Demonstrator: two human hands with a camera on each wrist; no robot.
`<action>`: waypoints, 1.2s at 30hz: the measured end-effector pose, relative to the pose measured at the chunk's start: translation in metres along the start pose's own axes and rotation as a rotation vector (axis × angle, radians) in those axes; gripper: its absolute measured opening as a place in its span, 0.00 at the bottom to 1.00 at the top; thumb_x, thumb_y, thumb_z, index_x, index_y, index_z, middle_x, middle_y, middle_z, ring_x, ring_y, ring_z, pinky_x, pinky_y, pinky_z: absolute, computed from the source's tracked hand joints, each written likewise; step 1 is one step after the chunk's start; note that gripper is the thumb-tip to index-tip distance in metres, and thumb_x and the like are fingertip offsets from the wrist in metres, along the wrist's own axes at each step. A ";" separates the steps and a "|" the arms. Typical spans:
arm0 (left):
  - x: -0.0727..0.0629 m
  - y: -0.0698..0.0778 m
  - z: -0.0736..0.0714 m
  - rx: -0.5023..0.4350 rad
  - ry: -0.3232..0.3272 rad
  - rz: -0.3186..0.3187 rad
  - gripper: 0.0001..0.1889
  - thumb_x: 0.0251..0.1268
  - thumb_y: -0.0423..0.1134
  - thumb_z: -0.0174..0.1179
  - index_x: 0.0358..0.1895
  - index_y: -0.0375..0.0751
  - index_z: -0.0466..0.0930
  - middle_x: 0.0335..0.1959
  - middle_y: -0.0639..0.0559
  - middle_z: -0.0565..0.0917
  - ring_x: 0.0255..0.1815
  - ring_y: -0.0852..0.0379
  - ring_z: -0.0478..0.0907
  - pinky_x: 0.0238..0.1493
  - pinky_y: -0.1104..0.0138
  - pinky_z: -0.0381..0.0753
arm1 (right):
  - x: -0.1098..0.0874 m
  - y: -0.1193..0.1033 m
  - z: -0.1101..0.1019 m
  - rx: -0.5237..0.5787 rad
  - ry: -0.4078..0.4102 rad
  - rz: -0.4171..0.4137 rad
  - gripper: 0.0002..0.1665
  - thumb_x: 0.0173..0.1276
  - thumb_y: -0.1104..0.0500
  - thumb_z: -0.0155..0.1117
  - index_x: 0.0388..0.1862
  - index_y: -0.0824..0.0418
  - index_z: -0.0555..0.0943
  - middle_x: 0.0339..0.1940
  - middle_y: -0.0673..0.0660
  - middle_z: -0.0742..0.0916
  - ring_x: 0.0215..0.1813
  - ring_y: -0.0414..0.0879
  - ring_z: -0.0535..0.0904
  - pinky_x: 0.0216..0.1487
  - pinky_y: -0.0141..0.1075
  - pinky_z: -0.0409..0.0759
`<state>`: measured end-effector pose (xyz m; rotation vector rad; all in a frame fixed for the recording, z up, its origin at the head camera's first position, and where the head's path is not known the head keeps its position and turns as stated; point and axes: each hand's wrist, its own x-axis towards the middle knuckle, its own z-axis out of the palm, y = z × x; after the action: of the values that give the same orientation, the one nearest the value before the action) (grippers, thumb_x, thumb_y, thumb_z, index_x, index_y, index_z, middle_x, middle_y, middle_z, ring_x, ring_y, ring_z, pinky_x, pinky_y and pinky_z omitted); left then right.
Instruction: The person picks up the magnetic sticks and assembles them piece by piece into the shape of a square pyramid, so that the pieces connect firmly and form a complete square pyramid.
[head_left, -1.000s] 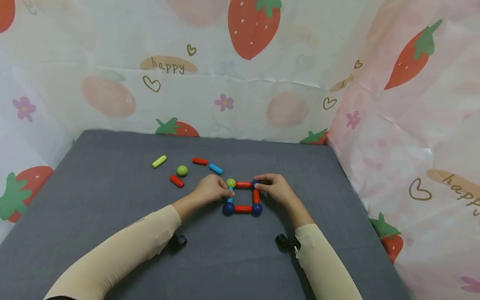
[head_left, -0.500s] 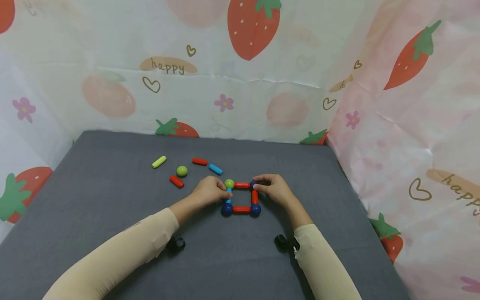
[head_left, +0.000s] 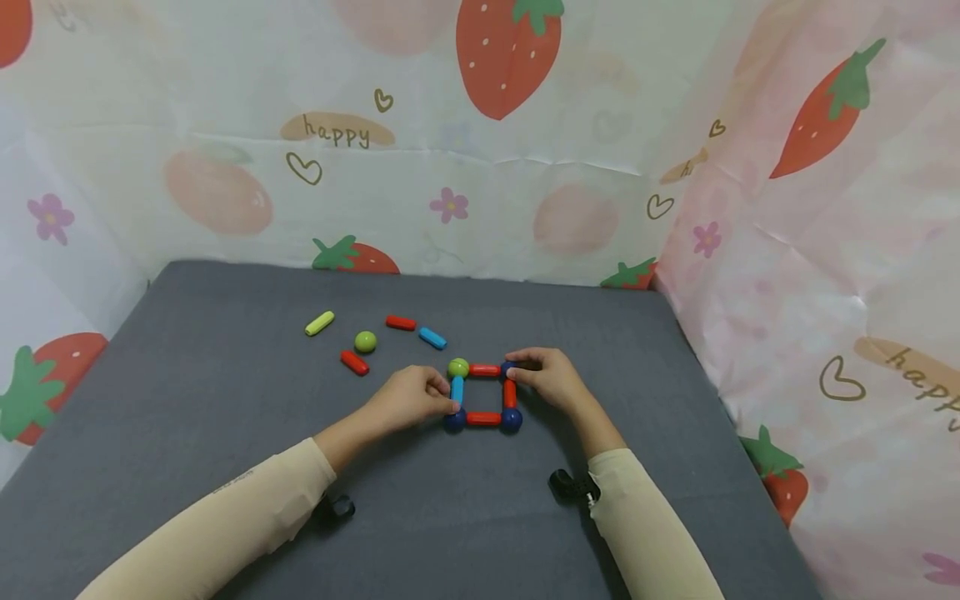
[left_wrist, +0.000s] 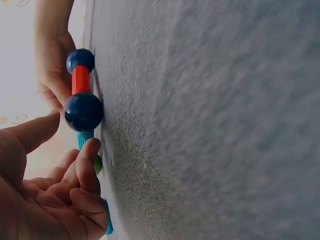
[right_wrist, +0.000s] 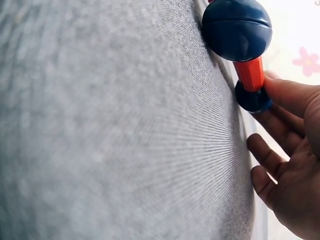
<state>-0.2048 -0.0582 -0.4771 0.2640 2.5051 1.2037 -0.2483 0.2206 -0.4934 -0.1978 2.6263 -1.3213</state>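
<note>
A square of magnetic rods and balls lies on the grey cloth in the head view. Its sides are three red rods (head_left: 483,419) and one light-blue rod (head_left: 457,389); a green ball (head_left: 458,367) forms the far left corner, dark blue balls (head_left: 512,419) the others. My right hand (head_left: 553,379) pinches the far right blue ball (right_wrist: 252,99) between thumb and fingers. At the square's left side is my left hand (head_left: 408,395), thumb and index finger spread apart. Its thumb tip is right by the near left blue ball (left_wrist: 84,112), the index fingertip beside the light-blue rod.
Loose pieces lie beyond my left hand: a yellow-green rod (head_left: 319,323), a green ball (head_left: 365,342), two red rods (head_left: 355,362) and a blue rod (head_left: 432,337). A strawberry-print curtain (head_left: 480,200) hangs behind the table (head_left: 225,350).
My left hand has let go of the light-blue rod and moved toward me, down to the near left ball. The right hand keeps its hold, and the square has shifted slightly left.
</note>
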 end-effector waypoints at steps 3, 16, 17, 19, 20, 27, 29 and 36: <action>-0.004 0.000 0.001 0.022 -0.004 0.024 0.18 0.58 0.50 0.77 0.45 0.46 0.83 0.36 0.56 0.86 0.34 0.57 0.80 0.34 0.64 0.80 | 0.001 0.000 0.002 -0.002 0.005 -0.001 0.18 0.71 0.51 0.71 0.58 0.51 0.87 0.57 0.53 0.87 0.58 0.50 0.80 0.57 0.46 0.78; -0.016 -0.001 -0.002 0.090 0.006 -0.001 0.15 0.56 0.45 0.79 0.39 0.46 0.83 0.33 0.57 0.86 0.31 0.59 0.80 0.31 0.65 0.80 | 0.007 -0.010 0.015 -0.043 0.007 -0.012 0.17 0.69 0.50 0.73 0.56 0.49 0.88 0.52 0.51 0.89 0.51 0.48 0.81 0.53 0.44 0.79; -0.017 -0.002 -0.003 0.088 0.008 -0.004 0.15 0.56 0.45 0.78 0.39 0.46 0.83 0.33 0.57 0.86 0.31 0.59 0.80 0.31 0.65 0.79 | 0.008 -0.011 0.016 -0.045 0.006 -0.015 0.17 0.69 0.50 0.73 0.56 0.49 0.88 0.52 0.51 0.89 0.50 0.48 0.81 0.53 0.44 0.79; -0.019 -0.003 -0.005 0.084 0.012 -0.006 0.14 0.56 0.46 0.78 0.39 0.47 0.83 0.32 0.57 0.85 0.31 0.59 0.80 0.32 0.65 0.79 | 0.010 -0.012 0.019 -0.046 0.003 -0.018 0.17 0.69 0.50 0.73 0.56 0.48 0.88 0.53 0.51 0.89 0.51 0.48 0.81 0.54 0.45 0.79; -0.020 -0.004 -0.005 0.082 0.015 -0.005 0.14 0.56 0.46 0.79 0.38 0.47 0.83 0.32 0.57 0.85 0.31 0.59 0.80 0.32 0.65 0.79 | 0.010 -0.013 0.020 -0.047 0.002 -0.021 0.17 0.69 0.50 0.73 0.56 0.48 0.88 0.53 0.51 0.89 0.52 0.48 0.81 0.54 0.45 0.79; -0.027 -0.009 -0.012 0.082 0.025 0.012 0.14 0.56 0.46 0.78 0.38 0.47 0.83 0.32 0.57 0.85 0.31 0.58 0.79 0.32 0.65 0.79 | 0.012 -0.018 0.025 -0.029 -0.018 -0.032 0.17 0.69 0.51 0.73 0.56 0.49 0.88 0.54 0.51 0.88 0.53 0.48 0.81 0.54 0.45 0.80; -0.027 -0.011 -0.013 0.070 0.020 0.009 0.14 0.57 0.46 0.78 0.39 0.47 0.83 0.33 0.56 0.85 0.32 0.58 0.80 0.32 0.65 0.79 | 0.013 -0.019 0.026 -0.028 -0.019 -0.035 0.17 0.70 0.51 0.73 0.56 0.49 0.88 0.54 0.51 0.88 0.53 0.48 0.81 0.53 0.44 0.79; -0.028 -0.020 -0.022 0.075 -0.016 0.055 0.14 0.60 0.45 0.76 0.44 0.48 0.83 0.37 0.58 0.86 0.37 0.60 0.80 0.35 0.65 0.80 | 0.015 -0.019 0.028 -0.028 -0.035 -0.035 0.17 0.70 0.50 0.72 0.56 0.48 0.88 0.55 0.49 0.88 0.50 0.47 0.80 0.48 0.41 0.79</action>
<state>-0.1879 -0.0950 -0.4737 0.3625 2.5477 1.1250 -0.2555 0.1842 -0.4958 -0.2703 2.6249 -1.2801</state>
